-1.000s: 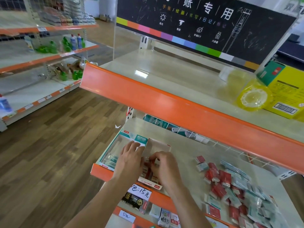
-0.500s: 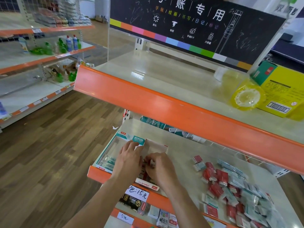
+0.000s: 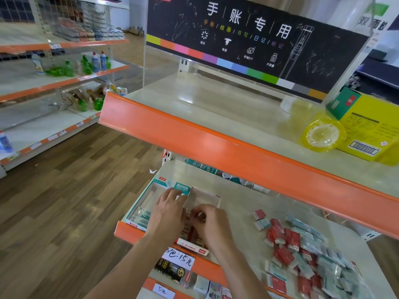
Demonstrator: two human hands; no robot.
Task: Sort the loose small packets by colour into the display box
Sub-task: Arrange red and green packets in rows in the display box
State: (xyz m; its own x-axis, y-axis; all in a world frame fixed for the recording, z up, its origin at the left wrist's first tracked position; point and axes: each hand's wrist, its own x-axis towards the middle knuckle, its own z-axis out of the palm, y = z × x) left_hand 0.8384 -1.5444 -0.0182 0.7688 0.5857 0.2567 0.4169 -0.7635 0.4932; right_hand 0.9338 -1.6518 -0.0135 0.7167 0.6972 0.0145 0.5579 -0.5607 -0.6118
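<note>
Hands meet over display box, packets rightward.

Red, teal packets heaped beside display box.

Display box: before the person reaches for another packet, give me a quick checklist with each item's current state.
1. Both hands at the display box: ok. The left hand and right hand are over its middle.
2. Left hand free: ok, its fingers lie straight across the divider.
3. Right hand free: cannot tell; its fingers are curled at the red compartment, and what they hold is hidden.
4. Colours kept apart: ok as far as seen; teal packets lie in the left compartment, red packets under the hands.
5. Loose packets left to sort: not ok, a mixed red and teal pile lies on the shelf to the right.
6. Pile within reach: ok, probably.
</note>
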